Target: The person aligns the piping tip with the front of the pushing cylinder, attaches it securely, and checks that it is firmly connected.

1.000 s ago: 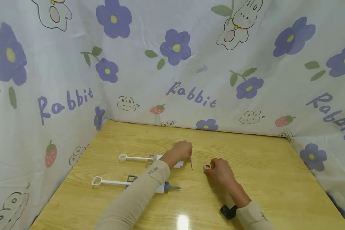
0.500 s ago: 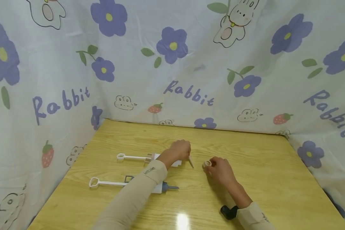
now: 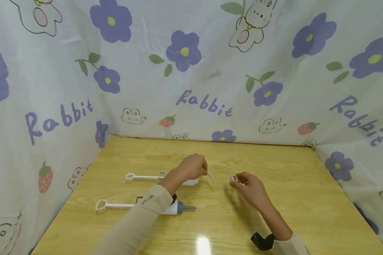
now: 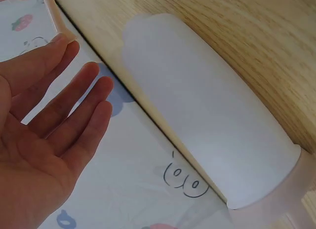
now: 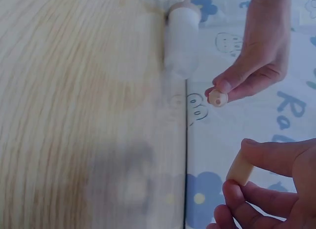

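My left hand [image 3: 191,167] pinches a slim pale-pink nozzle [image 3: 212,176] between thumb and forefinger, its other fingers loosely extended in the left wrist view. In the right wrist view the nozzle's round end faces the camera, showing a small hole. My right hand [image 3: 253,189] grips a short beige ring-shaped cap [image 5: 240,169] between thumb and fingers, its opening showing in the head view. A gap separates nozzle and cap, both held above the table. Beneath my left forearm lies a large white syringe [image 4: 197,105] with a pale-pink collar, partly hidden.
A second white syringe [image 3: 170,210] with a grey tip lies nearer on the wooden table [image 3: 268,159], partly covered by the left sleeve. Both plungers point left. A printed cloth [image 3: 140,85] hangs behind and at the sides. A black wrist camera [image 3: 262,242] sits at my right wrist.
Both hands have lifted off the tabletop with the nozzle and the cap. The nozzle has swung to point down and right, and the cap has turned. The view has shifted slightly.
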The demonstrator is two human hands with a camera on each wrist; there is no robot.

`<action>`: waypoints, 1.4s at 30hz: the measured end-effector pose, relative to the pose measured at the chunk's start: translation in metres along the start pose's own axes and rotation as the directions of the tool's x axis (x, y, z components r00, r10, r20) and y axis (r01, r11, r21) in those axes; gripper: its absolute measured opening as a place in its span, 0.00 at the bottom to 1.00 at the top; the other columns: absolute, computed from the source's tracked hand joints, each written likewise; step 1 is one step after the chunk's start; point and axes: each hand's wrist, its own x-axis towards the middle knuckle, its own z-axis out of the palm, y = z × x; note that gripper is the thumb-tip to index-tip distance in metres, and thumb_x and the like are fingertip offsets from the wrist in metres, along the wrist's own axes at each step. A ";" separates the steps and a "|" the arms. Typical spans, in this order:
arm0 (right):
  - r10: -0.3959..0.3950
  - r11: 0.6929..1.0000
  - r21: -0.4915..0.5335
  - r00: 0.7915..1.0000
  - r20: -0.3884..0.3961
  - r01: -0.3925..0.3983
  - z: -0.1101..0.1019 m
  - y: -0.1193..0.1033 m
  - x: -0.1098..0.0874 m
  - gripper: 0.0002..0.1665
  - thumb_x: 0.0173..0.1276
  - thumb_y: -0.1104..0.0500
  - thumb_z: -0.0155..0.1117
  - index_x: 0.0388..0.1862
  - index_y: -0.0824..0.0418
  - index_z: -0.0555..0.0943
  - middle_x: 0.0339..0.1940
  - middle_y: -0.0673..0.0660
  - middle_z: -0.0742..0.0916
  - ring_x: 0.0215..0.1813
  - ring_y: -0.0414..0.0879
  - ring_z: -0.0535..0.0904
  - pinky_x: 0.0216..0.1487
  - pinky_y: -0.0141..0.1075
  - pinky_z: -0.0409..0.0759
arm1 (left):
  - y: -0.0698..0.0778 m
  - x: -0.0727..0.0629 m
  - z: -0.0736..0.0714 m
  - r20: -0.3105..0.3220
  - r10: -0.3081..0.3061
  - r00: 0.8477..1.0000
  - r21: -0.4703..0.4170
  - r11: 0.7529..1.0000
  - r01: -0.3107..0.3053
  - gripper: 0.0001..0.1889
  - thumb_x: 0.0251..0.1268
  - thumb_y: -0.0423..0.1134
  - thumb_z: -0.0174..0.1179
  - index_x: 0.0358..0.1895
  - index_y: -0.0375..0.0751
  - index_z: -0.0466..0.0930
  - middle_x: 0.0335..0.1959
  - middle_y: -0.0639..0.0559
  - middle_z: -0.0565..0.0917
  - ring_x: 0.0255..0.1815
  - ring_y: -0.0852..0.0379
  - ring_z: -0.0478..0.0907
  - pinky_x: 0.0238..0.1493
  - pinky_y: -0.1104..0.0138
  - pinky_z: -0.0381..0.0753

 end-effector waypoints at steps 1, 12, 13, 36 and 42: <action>-0.001 1.000 0.005 1.000 -0.001 0.001 0.000 -0.001 -0.002 0.24 0.73 0.50 0.69 0.59 0.65 0.83 0.48 0.58 0.89 0.56 0.55 0.84 0.64 0.55 0.80 | 0.000 -0.003 0.000 -0.002 0.002 1.000 -0.007 1.000 -0.002 0.08 0.71 0.43 0.67 0.43 0.45 0.92 0.42 0.51 0.90 0.43 0.52 0.85 0.46 0.59 0.86; 0.007 0.999 0.050 1.000 -0.002 -0.007 -0.003 -0.012 -0.013 0.24 0.72 0.48 0.70 0.59 0.60 0.84 0.48 0.54 0.89 0.55 0.50 0.84 0.66 0.51 0.80 | 0.002 -0.029 -0.001 -0.095 0.056 0.994 -0.118 0.991 -0.067 0.09 0.72 0.41 0.65 0.44 0.43 0.92 0.46 0.48 0.91 0.49 0.48 0.86 0.52 0.54 0.86; 0.006 0.999 0.051 1.000 0.000 -0.006 -0.004 -0.013 -0.014 0.24 0.71 0.47 0.70 0.58 0.60 0.84 0.48 0.53 0.89 0.55 0.50 0.84 0.65 0.51 0.80 | 0.002 -0.032 -0.002 -0.105 0.056 0.993 -0.128 0.989 -0.069 0.09 0.72 0.41 0.65 0.44 0.43 0.92 0.48 0.47 0.91 0.51 0.48 0.86 0.54 0.53 0.86; 0.032 0.994 0.102 0.999 0.039 -0.035 -0.005 -0.034 -0.027 0.24 0.69 0.45 0.72 0.57 0.55 0.83 0.51 0.53 0.88 0.61 0.52 0.84 0.65 0.55 0.80 | 0.003 -0.092 -0.002 -0.321 0.066 0.945 -0.157 0.980 -0.122 0.06 0.71 0.40 0.66 0.41 0.44 0.91 0.48 0.50 0.90 0.55 0.44 0.85 0.54 0.50 0.85; 0.002 0.989 0.145 0.999 0.046 -0.009 -0.006 -0.040 -0.031 0.24 0.68 0.43 0.72 0.58 0.53 0.83 0.53 0.52 0.88 0.62 0.50 0.83 0.68 0.58 0.77 | 0.008 -0.111 -0.008 -0.385 0.038 0.922 -0.145 0.984 -0.101 0.05 0.70 0.40 0.67 0.37 0.47 0.90 0.47 0.53 0.90 0.52 0.46 0.86 0.51 0.51 0.86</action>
